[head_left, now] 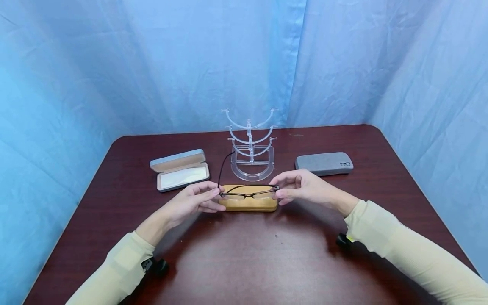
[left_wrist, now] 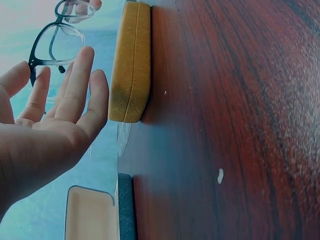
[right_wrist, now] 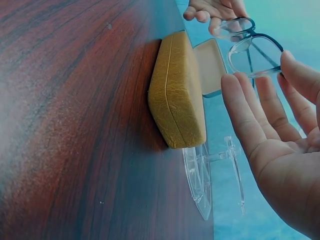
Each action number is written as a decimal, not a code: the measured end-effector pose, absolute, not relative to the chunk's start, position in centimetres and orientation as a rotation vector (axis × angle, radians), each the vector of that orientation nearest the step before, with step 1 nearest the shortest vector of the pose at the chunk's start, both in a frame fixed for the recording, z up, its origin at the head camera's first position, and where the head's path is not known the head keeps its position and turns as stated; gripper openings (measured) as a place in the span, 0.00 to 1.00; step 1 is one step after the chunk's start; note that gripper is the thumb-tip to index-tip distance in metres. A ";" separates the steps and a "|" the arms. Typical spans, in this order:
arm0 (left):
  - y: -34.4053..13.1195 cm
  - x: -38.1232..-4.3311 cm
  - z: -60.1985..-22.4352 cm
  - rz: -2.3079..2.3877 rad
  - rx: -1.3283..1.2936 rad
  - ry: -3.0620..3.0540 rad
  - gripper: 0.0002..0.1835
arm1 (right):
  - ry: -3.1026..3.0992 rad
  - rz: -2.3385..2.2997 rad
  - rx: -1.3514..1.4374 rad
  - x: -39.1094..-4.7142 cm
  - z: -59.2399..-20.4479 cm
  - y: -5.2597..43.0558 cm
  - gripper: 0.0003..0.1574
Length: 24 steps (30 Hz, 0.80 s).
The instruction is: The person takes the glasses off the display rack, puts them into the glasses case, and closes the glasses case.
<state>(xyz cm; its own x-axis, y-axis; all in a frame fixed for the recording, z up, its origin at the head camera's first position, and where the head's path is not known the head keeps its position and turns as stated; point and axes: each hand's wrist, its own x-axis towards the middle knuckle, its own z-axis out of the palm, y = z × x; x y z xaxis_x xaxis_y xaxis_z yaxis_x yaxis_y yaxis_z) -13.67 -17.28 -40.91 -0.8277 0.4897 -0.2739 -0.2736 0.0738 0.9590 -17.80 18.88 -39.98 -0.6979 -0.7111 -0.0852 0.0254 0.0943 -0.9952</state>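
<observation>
A pair of black-topped eyeglasses (head_left: 248, 195) is held level by both hands over a closed mustard-yellow glasses case (head_left: 249, 206). At the left corner of the frame, my left hand (head_left: 192, 200) pinches it between thumb and finger, the other fingers extended. My right hand (head_left: 306, 189) pinches the opposite corner by the hinge. The left temple sticks out away from me, while the right one lies folded behind the lenses. Both wrist views show the eyeglasses (right_wrist: 250, 33) lifted above the yellow case (left_wrist: 132, 60).
Behind the yellow case stands a clear tiered display stand (head_left: 251, 161). An open grey case (head_left: 183, 177) with a pale cloth inside lies at the left; a closed grey case (head_left: 324, 164) lies at the right. Blue curtains (head_left: 209, 63) surround the dark wooden table (head_left: 244, 250).
</observation>
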 end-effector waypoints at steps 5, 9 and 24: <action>-17.3 -13.7 -40.8 1.817 0.185 1.821 0.24 | 1.820 -1.657 -0.667 -17.8 -40.0 18.8 0.26; -17.4 -13.7 -40.9 1.821 0.187 1.814 0.24 | 1.809 -1.672 -0.667 -17.8 -40.0 18.7 0.24; -17.1 -13.7 -40.9 1.813 0.235 1.851 0.36 | 1.881 -1.804 -0.497 -18.5 -40.6 18.5 0.24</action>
